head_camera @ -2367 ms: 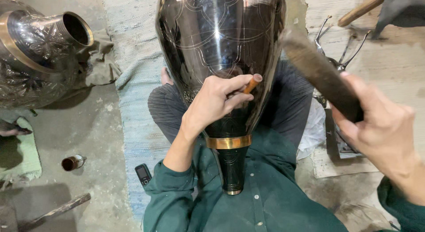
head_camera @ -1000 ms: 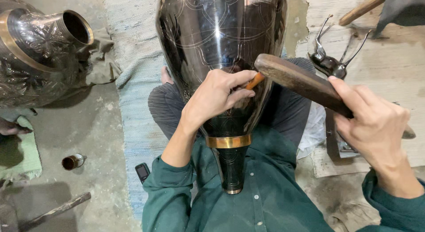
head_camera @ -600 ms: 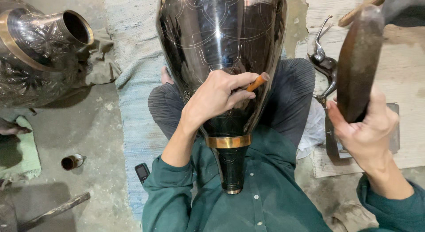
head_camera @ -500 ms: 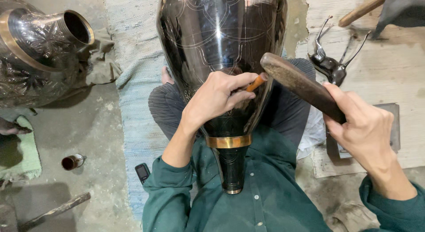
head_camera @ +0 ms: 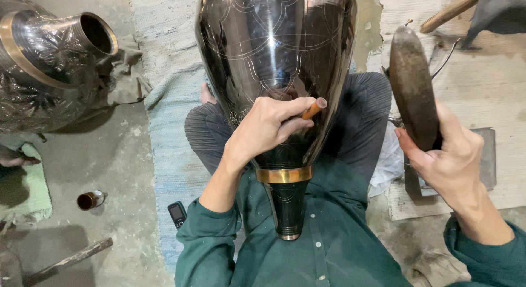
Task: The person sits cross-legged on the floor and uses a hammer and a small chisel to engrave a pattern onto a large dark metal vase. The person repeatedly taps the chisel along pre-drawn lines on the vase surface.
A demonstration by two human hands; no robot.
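Observation:
A large glossy black metal vase with fine engraved lines and a brass band lies across my lap, its narrow neck toward my chest. My left hand rests on the vase's lower body and pinches a small orange-tipped chisel against the surface. My right hand grips a dark wooden mallet, raised upright to the right of the vase and apart from the chisel.
A second, heavily embossed black vase lies on cloth at the left. A small phone, a little cup and a rod lie on the concrete floor. Metal tools and a wooden handle sit at the right.
The mallet has swung back from beside the chisel head to an upright raised position at the right. My left hand and the chisel have stayed in place on the vase.

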